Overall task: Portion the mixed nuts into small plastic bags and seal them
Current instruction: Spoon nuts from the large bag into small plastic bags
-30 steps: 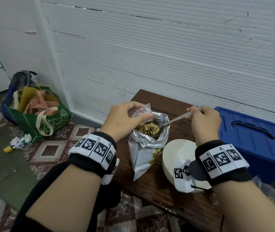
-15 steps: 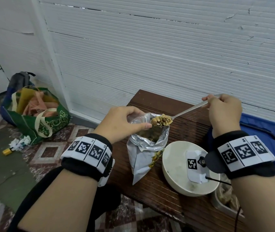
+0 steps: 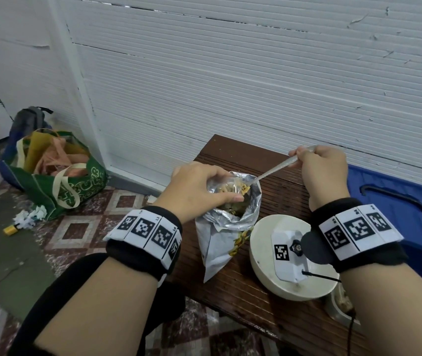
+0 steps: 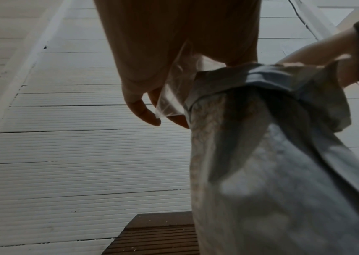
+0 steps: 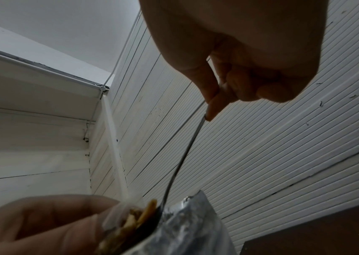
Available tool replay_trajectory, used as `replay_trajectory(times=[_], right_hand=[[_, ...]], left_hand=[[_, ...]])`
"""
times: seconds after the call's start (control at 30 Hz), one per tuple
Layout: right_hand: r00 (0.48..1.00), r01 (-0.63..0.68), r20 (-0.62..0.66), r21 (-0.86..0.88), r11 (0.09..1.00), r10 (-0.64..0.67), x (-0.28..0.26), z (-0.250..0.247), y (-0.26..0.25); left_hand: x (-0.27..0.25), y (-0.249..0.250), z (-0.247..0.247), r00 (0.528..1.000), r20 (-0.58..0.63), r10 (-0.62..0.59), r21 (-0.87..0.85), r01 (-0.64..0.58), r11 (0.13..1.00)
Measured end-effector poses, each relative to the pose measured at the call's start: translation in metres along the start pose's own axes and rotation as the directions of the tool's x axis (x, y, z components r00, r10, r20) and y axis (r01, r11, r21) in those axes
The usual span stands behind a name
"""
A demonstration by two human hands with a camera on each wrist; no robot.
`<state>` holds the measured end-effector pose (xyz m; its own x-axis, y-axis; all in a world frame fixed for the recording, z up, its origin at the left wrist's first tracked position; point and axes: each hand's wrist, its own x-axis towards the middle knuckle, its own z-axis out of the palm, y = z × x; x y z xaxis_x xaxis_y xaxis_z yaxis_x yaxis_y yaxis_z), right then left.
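Note:
A silver foil pouch of mixed nuts (image 3: 226, 227) stands open on the dark wooden table (image 3: 233, 286). My left hand (image 3: 199, 191) pinches a small clear plastic bag (image 4: 174, 93) against the pouch's rim, with the bag's mouth held open over the pouch. My right hand (image 3: 320, 170) grips the handle of a metal spoon (image 3: 276, 169). The spoon's bowl, loaded with nuts (image 5: 143, 215), tips at the clear bag's mouth. The foil pouch (image 4: 272, 163) fills the right of the left wrist view.
A cream bowl (image 3: 264, 258) sits right of the pouch, partly behind my right wrist. A blue plastic box (image 3: 397, 201) stands at the right, a metal container (image 3: 341, 301) below the bowl. A green tote bag (image 3: 58, 173) lies on the tiled floor at left. White wall behind.
The loaded spoon rose out of the pouch, then came down and left to the clear bag's mouth. My left hand stayed on the bag and pouch rim.

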<state>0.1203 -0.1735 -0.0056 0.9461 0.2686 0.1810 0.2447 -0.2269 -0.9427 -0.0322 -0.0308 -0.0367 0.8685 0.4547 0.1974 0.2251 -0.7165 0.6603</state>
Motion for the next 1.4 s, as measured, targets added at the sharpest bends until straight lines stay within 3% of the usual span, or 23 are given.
replay_trajectory(times=[0.23,0.4,0.53,0.67,0.83,0.97,1.03,1.1,1.17,1.33,1.4], right_hand=[[1.000,-0.003,0.018,0.078,0.997,0.001,-0.002,0.005,-0.002],[0.990,0.093,0.093,0.106,0.990,-0.103,-0.011,0.009,-0.008],[0.963,0.220,0.116,0.179,0.959,-0.242,-0.014,0.006,-0.012],[0.898,0.408,0.074,0.225,0.885,-0.433,-0.018,-0.004,-0.022],[0.864,0.501,-0.101,0.279,0.819,-0.494,-0.014,-0.018,-0.031],[0.871,0.478,-0.229,0.196,0.856,-0.434,-0.010,-0.023,-0.029],[0.889,0.444,-0.175,0.107,0.889,-0.423,-0.012,-0.020,-0.022],[0.905,0.425,-0.031,-0.015,0.905,-0.425,-0.018,-0.012,-0.012],[0.867,0.493,0.134,-0.101,0.864,-0.479,-0.027,-0.002,-0.002],[0.620,0.784,0.389,-0.269,0.559,-0.682,-0.047,0.018,0.024],[0.580,0.813,0.461,-0.289,0.505,-0.671,-0.051,0.023,0.035]], left_hand=[[0.001,0.003,0.004,0.998,-0.042,0.038,0.080,-0.034,0.996],[0.000,0.008,0.006,0.991,-0.090,0.100,0.092,-0.091,0.992],[0.000,0.006,0.004,0.988,-0.125,0.095,-0.092,-0.107,0.990],[-0.001,0.007,0.002,0.986,-0.164,0.020,-0.241,-0.060,0.969],[0.001,0.005,-0.005,0.970,-0.227,-0.088,-0.365,-0.001,0.931],[0.000,0.001,-0.011,0.971,-0.218,-0.100,-0.422,-0.001,0.907],[-0.001,0.000,-0.013,0.973,-0.209,-0.092,-0.443,-0.010,0.897],[-0.001,0.000,-0.012,0.981,-0.181,-0.074,-0.447,-0.015,0.895],[-0.002,0.000,-0.010,0.988,-0.143,-0.064,-0.432,-0.004,0.902],[0.000,-0.003,-0.008,0.992,-0.110,-0.061,-0.393,0.013,0.919],[0.000,-0.003,-0.008,0.992,-0.110,-0.064,-0.391,0.016,0.920]])
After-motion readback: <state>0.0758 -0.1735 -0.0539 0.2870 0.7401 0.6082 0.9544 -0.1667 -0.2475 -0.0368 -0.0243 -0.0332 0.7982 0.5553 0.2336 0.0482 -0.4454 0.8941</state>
